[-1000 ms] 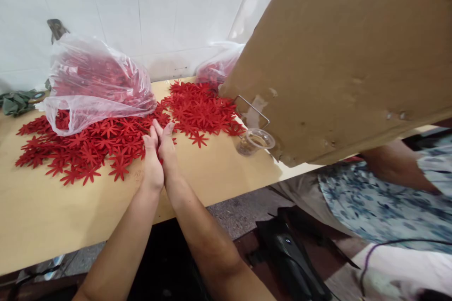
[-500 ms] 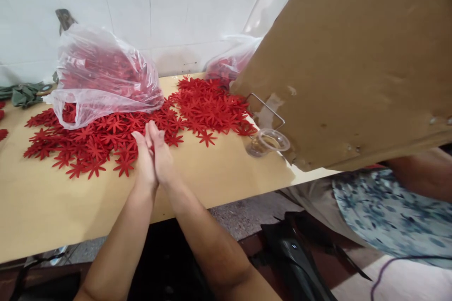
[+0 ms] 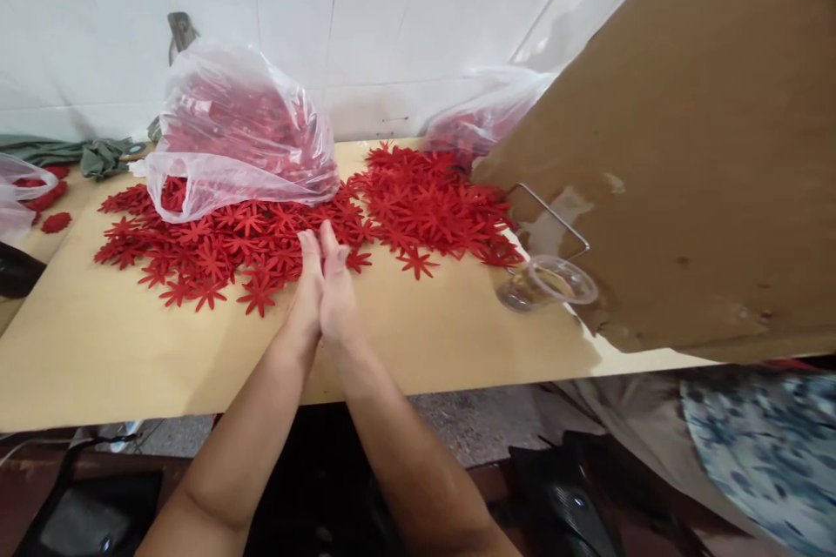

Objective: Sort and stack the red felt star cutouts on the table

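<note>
My left hand point(image 3: 306, 283) and my right hand point(image 3: 338, 291) are pressed palm to palm above the table's front part, fingers pointing away from me. Anything between the palms is hidden from view. Just beyond and to the left of my fingertips lies a loose heap of red flower-shaped cutouts point(image 3: 209, 261) with narrow petals. A second heap of the same red cutouts point(image 3: 431, 200) spreads to the right of my hands. On top of the left heap rests a translucent plastic bag point(image 3: 248, 130) full of red pieces.
A large brown board point(image 3: 692, 157) leans over the table's right side, beside a clear plastic cup point(image 3: 555, 283) and a bent metal wire point(image 3: 552, 213). Another bag point(image 3: 483, 117) stands against the tiled wall. Green cloth point(image 3: 104, 158) lies far left. A person's patterned garment point(image 3: 764, 444) shows lower right.
My view has swung left, so the heaps and board appear farther right. My palms stay pressed together. The forearm seen earlier under the board is out of sight.
</note>
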Motion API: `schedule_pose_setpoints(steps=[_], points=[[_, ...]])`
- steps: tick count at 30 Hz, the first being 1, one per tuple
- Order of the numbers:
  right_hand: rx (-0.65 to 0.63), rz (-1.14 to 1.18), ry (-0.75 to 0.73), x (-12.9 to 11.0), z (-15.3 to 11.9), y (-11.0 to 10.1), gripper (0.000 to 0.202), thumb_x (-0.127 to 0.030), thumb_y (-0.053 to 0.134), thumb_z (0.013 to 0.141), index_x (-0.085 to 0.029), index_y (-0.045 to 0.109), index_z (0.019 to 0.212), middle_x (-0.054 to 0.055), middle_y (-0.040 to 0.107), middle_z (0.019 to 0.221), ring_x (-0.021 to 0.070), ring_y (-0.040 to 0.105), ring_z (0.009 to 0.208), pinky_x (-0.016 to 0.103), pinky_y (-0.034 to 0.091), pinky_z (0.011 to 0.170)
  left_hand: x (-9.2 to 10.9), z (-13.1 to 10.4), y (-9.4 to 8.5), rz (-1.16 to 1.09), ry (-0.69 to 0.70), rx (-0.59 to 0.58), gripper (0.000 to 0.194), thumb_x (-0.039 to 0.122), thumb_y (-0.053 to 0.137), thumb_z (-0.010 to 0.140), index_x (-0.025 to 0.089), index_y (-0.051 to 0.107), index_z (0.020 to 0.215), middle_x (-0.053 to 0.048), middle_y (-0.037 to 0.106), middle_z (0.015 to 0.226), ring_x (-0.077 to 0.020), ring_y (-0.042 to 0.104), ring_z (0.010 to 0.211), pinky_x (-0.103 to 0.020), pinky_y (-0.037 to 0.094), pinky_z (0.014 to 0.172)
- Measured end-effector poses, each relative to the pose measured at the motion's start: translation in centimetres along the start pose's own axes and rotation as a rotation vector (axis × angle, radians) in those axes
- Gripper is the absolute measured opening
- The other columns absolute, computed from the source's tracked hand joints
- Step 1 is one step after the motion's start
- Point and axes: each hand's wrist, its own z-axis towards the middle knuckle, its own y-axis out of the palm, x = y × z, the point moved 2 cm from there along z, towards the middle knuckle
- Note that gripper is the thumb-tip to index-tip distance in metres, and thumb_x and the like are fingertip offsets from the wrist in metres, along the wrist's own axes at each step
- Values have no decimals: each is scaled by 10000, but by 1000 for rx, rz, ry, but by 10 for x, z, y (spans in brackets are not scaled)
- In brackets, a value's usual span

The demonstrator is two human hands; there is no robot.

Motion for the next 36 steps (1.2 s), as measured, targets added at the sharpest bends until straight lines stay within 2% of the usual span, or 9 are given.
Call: schedule_pose_setpoints(steps=[5,7,10,13,16,22,26,31,36], points=[[121,168,94,-5,32,-17,660,-635,201,842,-219,371,1326,8,237,1465,145,190,1357,369,143,1125,7,-21,13,56,51,-115,462,435,349,875,278,388,1307,46,192,1494,-122,6,1386,-289,26,1138],[215,199,116,2,36,-22,626,-607,206,854,-186,444,1251,61,327,1426,162,290,1321,369,208,1107,3,-18,12,-23,-51,-62,412,399,410,863,244,459,1241,10,255,1476,-131,80,1385,-288,63,1136],[311,220,119,16,28,-23,581,-609,243,840,-163,542,1060,112,519,1249,193,484,1175,379,330,1042,-2,-7,4,-264,-159,80,332,347,412,859,169,550,1103,-64,443,1365,-164,316,1318,-306,227,1104],[259,186,83,25,11,-16,488,-601,348,808,-189,552,972,89,585,1129,199,546,1081,387,403,974,-1,0,-3,-437,-158,233,319,331,392,857,119,570,1015,-109,543,1253,-192,454,1221,-323,346,1036],[143,110,58,28,-7,-9,421,-531,475,778,-212,528,1047,78,549,1195,192,504,1135,383,379,998,6,-1,-7,-435,-145,318,331,351,383,863,112,576,987,-116,524,1276,-183,469,1205,-301,342,1036],[24,-115,-38,27,-18,-18,281,-436,504,800,-226,565,977,64,585,1090,193,519,1075,404,394,969,8,0,-10,-380,-122,315,376,376,317,887,128,596,929,-108,518,1287,-161,429,1241,-284,278,1072],[-59,-201,-77,23,-17,-24,229,-368,543,782,-222,580,955,55,600,1007,186,542,994,393,422,916,5,4,-14,-321,-55,306,401,387,293,889,131,601,877,-106,590,1170,-168,492,1173,-303,302,1053],[38,-2,-88,15,-4,-37,199,-252,640,655,-214,564,835,8,603,842,138,568,793,318,468,775,-2,2,-23,-297,-11,281,305,373,413,847,145,615,842,-71,638,988,-153,573,1014,-306,368,989],[209,52,-98,22,7,-43,202,-191,643,584,-201,543,759,-21,560,737,111,536,705,285,464,718,-17,-9,-18,-460,-194,207,143,269,560,762,147,606,821,-29,642,873,-124,593,937,-277,396,952]])
